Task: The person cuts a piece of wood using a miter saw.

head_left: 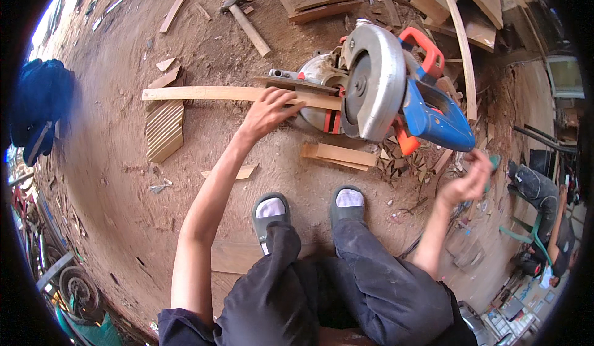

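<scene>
My left hand (268,114) grips a long pale wooden strip (198,93) lying across the bed of a mitre saw (371,77). The saw has a silver blade guard, red handles and a blue motor housing (436,114); the strip's right end meets it beside the blade. My right hand (465,182) is raised just below the blue housing, fingers loosely bent and apart, holding nothing that I can see. Short wooden pieces (337,154) lie in front of the saw, and a stack of cut strips (164,132) lies under the long strip's left part.
A hammer (247,27), planks (451,5) and small offcuts (393,165) lie around on the dirt floor. A blue cloth bundle (37,101) is at the left, bicycles (77,287) at lower left. Another person (535,210) is at the far right. My feet (271,208) are below the saw.
</scene>
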`<state>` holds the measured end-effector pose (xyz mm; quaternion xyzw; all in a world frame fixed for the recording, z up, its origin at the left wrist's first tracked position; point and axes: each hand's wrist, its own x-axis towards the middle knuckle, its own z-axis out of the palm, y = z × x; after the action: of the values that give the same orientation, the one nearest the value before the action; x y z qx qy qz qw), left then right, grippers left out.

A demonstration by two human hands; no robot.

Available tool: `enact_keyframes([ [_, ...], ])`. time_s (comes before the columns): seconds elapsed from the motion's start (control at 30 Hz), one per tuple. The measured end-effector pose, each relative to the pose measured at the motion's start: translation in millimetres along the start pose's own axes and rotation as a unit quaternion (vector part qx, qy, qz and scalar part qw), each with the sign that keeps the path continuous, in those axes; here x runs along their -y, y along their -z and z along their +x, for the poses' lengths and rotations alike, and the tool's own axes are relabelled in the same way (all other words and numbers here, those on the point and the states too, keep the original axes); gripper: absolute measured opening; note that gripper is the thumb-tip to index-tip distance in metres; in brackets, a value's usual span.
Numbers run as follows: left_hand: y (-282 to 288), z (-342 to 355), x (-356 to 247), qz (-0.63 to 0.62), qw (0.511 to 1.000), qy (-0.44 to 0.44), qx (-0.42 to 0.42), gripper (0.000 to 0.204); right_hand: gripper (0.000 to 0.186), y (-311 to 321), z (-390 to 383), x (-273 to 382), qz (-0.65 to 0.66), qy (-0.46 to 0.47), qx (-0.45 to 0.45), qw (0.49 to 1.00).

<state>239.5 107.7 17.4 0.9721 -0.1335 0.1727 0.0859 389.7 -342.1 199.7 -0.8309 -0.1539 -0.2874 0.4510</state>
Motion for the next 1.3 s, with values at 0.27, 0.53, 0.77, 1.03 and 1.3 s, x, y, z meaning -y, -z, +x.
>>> enact_keyframes([
  [0.27, -21.0, 50.6, 7.3, -0.027, 0.996, -0.081, 0.003, 0.039, 0.088, -60.2, 86.6, 145.0, -0.073, 0.229, 0.416, 0.877],
  [0.53, -33.1, 57.7, 17.0, -0.087, 0.994, -0.067, 0.016, 0.027, 0.064, -65.1, 75.0, 151.7, -0.196, 0.160, 0.424, 0.869],
  [0.77, -26.4, 52.4, 17.2, -0.108, 0.993, -0.048, -0.014, 0.023, 0.057, -59.1, 35.3, 133.7, -0.199, 0.182, 0.403, 0.874],
  [1.03, -23.1, 63.0, 19.3, -0.110, 0.991, -0.066, -0.024, 0.017, 0.036, -50.2, -48.7, 93.2, -0.199, 0.194, 0.344, 0.897],
  [1.3, -25.2, 61.1, 17.8, -0.129, 0.990, -0.058, -0.027, 0.017, 0.035, -53.3, -49.7, 92.5, -0.194, 0.201, 0.336, 0.900],
])
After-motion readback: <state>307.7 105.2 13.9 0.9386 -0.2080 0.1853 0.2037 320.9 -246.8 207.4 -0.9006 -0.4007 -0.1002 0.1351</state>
